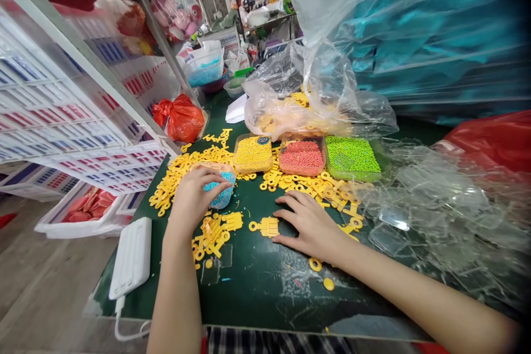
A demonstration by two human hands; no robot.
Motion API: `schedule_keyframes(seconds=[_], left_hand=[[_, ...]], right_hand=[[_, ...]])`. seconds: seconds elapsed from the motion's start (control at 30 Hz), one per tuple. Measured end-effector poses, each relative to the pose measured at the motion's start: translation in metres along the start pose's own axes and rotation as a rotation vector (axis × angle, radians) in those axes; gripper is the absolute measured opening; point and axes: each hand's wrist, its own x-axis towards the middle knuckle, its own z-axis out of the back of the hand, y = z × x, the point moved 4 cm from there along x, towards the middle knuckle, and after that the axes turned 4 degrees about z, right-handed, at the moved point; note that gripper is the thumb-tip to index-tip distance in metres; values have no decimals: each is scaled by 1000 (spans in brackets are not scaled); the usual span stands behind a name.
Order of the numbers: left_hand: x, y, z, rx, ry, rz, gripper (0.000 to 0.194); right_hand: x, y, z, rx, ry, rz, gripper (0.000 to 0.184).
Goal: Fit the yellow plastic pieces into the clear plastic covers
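My left hand (198,188) is over a small clear tub of blue beads (224,194), its thumb and fingertips drawn together at the beads. Whatever may be between those fingertips is too small to make out. On the green table, my right hand (309,225) rests with fingers curved and apart. Its thumb and fingertips are at the right edge of a flat yellow plastic piece (267,227) with a ring at one end. A small heap of similar yellow pieces (211,238) lies below the blue tub.
Behind stand tubs of yellow beads (253,155), red beads (302,157) and green beads (352,156), among scattered yellow pieces (174,180). Clear plastic pieces (431,215) pile up at right. A white power bank (131,257) with a cable lies left, beside crates (74,105).
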Motion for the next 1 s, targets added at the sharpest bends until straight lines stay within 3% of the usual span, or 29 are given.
schedule_keyframes(seconds=[0.13, 0.23, 0.43, 0.6, 1.0], left_hand=[[-7, -54, -9, -31, 43, -108, 26], [-13, -73, -25, 15, 179, -102, 20], [-24, -60, -52, 0, 352, -4, 19], [-27, -52, -65, -138, 361, 1, 22], [-27, -53, -82, -162, 465, -17, 15]], right_hand=[[0, -2, 4, 0, 14, 1, 38], [0, 0, 5, 18, 21, -5, 37], [2, 2, 5, 44, 31, -31, 34], [3, 1, 4, 74, 47, -55, 33], [0, -4, -3, 117, 43, -119, 32]])
